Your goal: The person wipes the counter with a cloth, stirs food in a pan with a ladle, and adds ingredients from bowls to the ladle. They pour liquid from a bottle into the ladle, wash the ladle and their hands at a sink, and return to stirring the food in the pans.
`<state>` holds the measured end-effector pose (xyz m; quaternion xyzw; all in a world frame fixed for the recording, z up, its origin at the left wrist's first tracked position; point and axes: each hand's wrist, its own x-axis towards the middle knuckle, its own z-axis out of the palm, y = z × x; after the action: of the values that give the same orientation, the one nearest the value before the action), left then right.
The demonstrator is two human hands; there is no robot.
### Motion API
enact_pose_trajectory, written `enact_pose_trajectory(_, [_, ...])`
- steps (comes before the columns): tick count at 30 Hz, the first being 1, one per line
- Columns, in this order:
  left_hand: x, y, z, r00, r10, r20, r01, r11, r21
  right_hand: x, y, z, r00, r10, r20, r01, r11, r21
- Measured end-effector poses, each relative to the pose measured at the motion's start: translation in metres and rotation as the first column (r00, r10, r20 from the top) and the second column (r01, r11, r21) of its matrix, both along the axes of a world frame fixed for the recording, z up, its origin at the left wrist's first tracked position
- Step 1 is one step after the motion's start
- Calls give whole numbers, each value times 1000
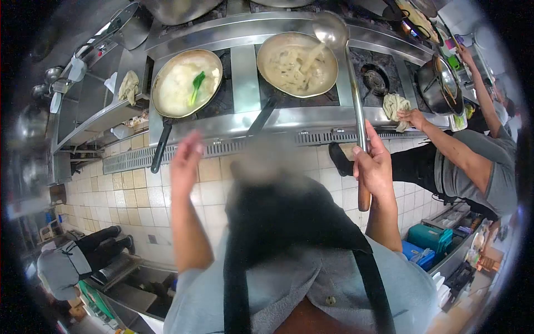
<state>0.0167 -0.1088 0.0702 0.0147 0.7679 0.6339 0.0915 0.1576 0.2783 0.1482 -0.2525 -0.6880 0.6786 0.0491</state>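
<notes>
My right hand [374,161] is closed round the wooden-ended handle of a long metal ladle [355,89]. The ladle's bowl tilts above the right frying pan [337,72], and a stream of cloudy liquid [312,57] falls from it into the pan. Pale pieces lie in the broth there. My left hand [188,156], a little blurred, hovers empty with loosely opened fingers, right of the left pan's black handle [161,147]. That left frying pan [157,106] holds whitish, steaming liquid and a green leafy vegetable [196,86].
Both pans sit on a steel stove [245,83]. At right, a co-worker's hand [413,118] rests by a cloth [395,108] near a dark pot [436,78]. Another cloth [129,87] hangs at left. Another person [61,267] stands behind at lower left.
</notes>
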Motion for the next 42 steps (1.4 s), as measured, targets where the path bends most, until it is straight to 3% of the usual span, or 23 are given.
enact_pose_trajectory(2, [-17, 12, 76, 965, -59, -254, 91, 989, 118, 0, -3, -4, 996, -22, -86, 26, 999, 41])
enact_pose_trajectory(3, [-21, 18, 113, 890, -82, -448, 156, 979, 131, 0, -6, -8, 996, -18, -87, 22, 999, 41])
enact_pose_trajectory(5, [-28, 29, 180, 569, -135, -811, 281, 959, 38, -1, -9, -15, 982, -47, -183, 71, 990, 125])
enact_pose_trajectory(6, [-33, 25, 211, 400, -216, -891, 311, 946, -89, 0, -10, -15, 982, -45, -182, 69, 990, 126])
enact_pose_trajectory(9, [-17, 28, 269, -15, -269, -963, 294, 919, -261, 0, -10, -15, 992, -31, -123, 62, 966, 251])
enact_pose_trajectory(13, [3, 34, 293, -232, -271, -934, 256, 910, -328, 9, -8, -25, 995, -34, -97, 45, 993, 112])
enact_pose_trajectory(22, [0, 42, 298, -269, -271, -924, 184, 928, -325, 14, -9, -43, 998, -31, -61, 32, 999, 18])
enact_pose_trajectory(26, [-7, 46, 305, -316, -257, -913, 111, 946, -305, 11, -2, -58, 1000, -13, -21, 15, 995, 99])
enact_pose_trajectory(30, [-16, 58, 326, -384, -270, -883, 61, 947, -316, -1, -1, -65, 1000, -5, -31, 4, 999, -35])
enact_pose_trajectory(36, [-20, 71, 339, -407, -282, -869, 36, 945, -324, -36, -9, -79, 999, 12, 31, -10, 999, -49])
enact_pose_trajectory(38, [-20, 73, 340, -414, -286, -864, 26, 945, -325, -45, -12, -67, 997, 50, 64, -43, 994, -100])
enact_pose_trajectory(41, [-22, 76, 344, -417, -290, -861, 21, 944, -328, -51, -11, -63, 993, 34, 115, 34, 842, -538])
enact_pose_trajectory(42, [-23, 76, 345, -416, -289, -862, 20, 945, -327, -50, -5, -61, 993, 32, 115, 36, 840, -541])
